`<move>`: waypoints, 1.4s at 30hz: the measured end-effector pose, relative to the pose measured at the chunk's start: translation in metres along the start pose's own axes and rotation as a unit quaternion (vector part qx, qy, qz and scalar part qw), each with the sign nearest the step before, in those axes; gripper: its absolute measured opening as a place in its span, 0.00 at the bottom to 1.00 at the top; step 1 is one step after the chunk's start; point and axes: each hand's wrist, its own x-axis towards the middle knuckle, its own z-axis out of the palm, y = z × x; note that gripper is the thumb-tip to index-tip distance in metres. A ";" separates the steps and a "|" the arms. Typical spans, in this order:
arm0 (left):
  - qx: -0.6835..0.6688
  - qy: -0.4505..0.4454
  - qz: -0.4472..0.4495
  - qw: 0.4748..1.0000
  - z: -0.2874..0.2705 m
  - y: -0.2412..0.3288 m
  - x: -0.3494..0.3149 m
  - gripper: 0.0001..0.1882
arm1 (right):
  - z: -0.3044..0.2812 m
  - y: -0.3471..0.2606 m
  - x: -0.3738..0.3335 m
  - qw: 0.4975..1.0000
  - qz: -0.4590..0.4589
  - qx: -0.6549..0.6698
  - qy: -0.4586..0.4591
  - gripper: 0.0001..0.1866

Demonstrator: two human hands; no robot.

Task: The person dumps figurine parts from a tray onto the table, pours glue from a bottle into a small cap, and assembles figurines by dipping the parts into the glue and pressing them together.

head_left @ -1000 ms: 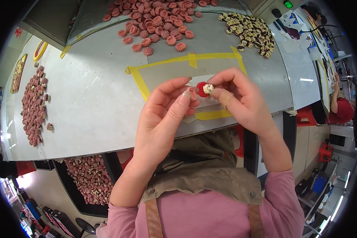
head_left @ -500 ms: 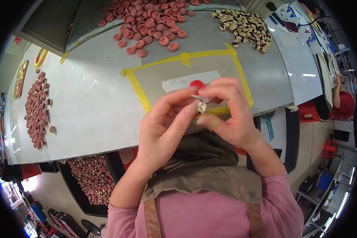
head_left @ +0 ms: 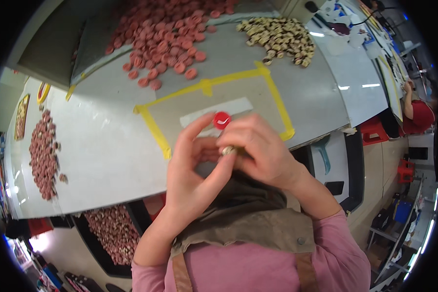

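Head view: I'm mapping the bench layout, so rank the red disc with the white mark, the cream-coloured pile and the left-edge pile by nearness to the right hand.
From the right hand:
1. Red disc, just beyond the fingers, inside the yellow tape.
2. Cream-coloured pile, far right.
3. Left-edge pile, far left.

Table (head_left: 107, 160): taped rectangle (head_left: 204, 87) at centre; strip (head_left: 216, 111) inside it.
Round cap (head_left: 222, 120): on the strip's near edge, at 12 o'clock from both hands.
Left hand (head_left: 194, 170) and right hand (head_left: 258, 151): fingertips meeting on a small piece (head_left: 228, 151) over the rectangle's near edge.
Disc pile (head_left: 165, 34): 11 o'clock from the rectangle.
Second pile (head_left: 277, 34): 1 o'clock.
Third pile (head_left: 44, 155): 9 o'clock, well apart.
Bin of pieces (head_left: 112, 233): below the table's near edge, 7 o'clock from the hands.
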 end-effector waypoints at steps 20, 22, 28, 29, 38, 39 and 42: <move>0.566 0.059 0.168 0.805 -0.099 0.022 0.087 0.13 | -0.079 0.067 0.027 0.973 0.197 -0.121 -0.018 0.08; 0.582 0.014 0.157 0.798 -0.097 0.018 0.095 0.11 | -0.075 0.050 0.021 0.981 0.178 -0.062 -0.049 0.09; 0.517 0.002 0.117 0.848 -0.088 0.018 0.077 0.09 | -0.063 0.042 0.007 0.982 0.103 -0.132 -0.087 0.10; 0.503 0.019 0.198 0.841 -0.087 0.015 0.072 0.09 | -0.062 0.044 0.007 0.982 0.103 -0.131 -0.089 0.10; -0.129 0.053 -0.084 0.987 -0.059 0.014 0.017 0.20 | -0.062 0.033 0.022 0.978 0.125 -0.089 -0.144 0.11; -0.143 0.053 -0.088 0.984 -0.052 0.015 0.015 0.20 | -0.061 0.032 0.024 0.975 0.107 -0.107 -0.164 0.11; -0.204 0.043 -0.115 0.971 -0.050 0.011 0.013 0.20 | -0.058 0.034 0.025 0.970 0.085 -0.130 -0.188 0.11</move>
